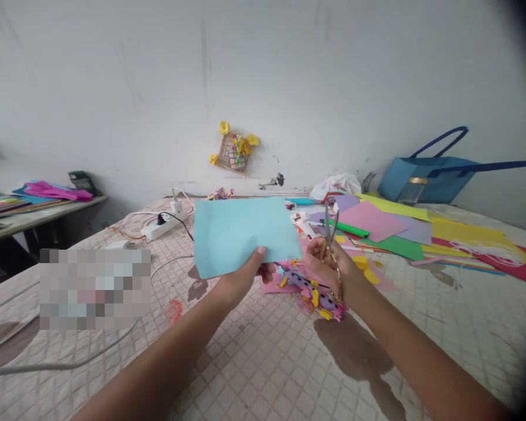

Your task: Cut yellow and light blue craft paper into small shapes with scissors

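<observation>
A light blue sheet (245,228) is held up over the table by my left hand (245,272), thumb on its front and fingers behind the lower edge. My right hand (328,263) is closed on a pair of scissors (329,234) with gold-coloured handles; the blades point up, slightly apart, just right of the sheet. The fingers of my right hand are close to the sheet's right edge; whether they touch it I cannot tell. Below the hands lies a purple craft piece with dark dots (309,287), trimmed with yellow and pink bits.
Coloured sheets (377,222) spread over the right side, with a green marker-like stick (350,228) among them. A blue bag (425,175) stands by the wall. On the left are a white power strip (164,226) and a grey cable (92,351); a blurred patch hides something there.
</observation>
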Available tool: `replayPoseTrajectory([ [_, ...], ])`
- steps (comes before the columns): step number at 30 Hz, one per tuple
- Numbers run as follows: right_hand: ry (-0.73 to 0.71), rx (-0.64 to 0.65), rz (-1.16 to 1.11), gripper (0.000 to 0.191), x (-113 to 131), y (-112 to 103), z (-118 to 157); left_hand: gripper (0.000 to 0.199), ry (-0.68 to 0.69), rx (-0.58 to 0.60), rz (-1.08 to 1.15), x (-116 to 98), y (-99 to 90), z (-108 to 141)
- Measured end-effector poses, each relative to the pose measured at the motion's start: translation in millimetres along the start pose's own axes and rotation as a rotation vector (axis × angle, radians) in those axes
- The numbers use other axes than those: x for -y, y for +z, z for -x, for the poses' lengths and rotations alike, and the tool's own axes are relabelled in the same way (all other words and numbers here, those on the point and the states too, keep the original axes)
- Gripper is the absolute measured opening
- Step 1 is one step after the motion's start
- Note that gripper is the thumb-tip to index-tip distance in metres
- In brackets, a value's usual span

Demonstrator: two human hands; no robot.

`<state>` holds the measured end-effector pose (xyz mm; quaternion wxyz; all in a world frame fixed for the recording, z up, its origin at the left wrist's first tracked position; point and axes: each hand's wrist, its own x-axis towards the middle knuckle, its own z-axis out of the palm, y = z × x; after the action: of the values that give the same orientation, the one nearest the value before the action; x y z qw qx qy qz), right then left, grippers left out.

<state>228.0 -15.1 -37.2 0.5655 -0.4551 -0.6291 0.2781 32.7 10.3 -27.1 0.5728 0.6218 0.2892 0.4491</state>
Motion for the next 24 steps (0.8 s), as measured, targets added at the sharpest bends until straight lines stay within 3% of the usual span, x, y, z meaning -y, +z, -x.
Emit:
replayPoseTrajectory([
  [2,0.035,0.030,0.077,0.021,7.5,4.7,6.1,0.040,0.073,-0.095,0.057,-0.8,-2.3,-1.2],
  [5,0.100,0.194,0.224,0.023,26.4,11.5,18.7,0.034,0.175,-0.163,0.105,-2.8,-4.4,1.1],
  [10,0.138,0.383,0.293,0.026,52.6,20.1,38.2,0.034,0.279,-0.158,-0.003,-10.8,-2.0,11.8],
  [15,0.145,0.466,0.338,0.034,57.2,28.3,48.0,0.038,0.317,-0.112,-0.070,-19.5,-3.0,18.2],
  [21,0.132,0.430,0.284,0.038,52.1,32.6,49.9,0.043,0.256,0.101,-0.146,-20.5,0.3,23.0],
  [24,0.109,0.431,0.242,0.038,52.2,32.8,48.5,0.043,0.196,0.153,-0.193,-18.3,3.8,24.5],
])
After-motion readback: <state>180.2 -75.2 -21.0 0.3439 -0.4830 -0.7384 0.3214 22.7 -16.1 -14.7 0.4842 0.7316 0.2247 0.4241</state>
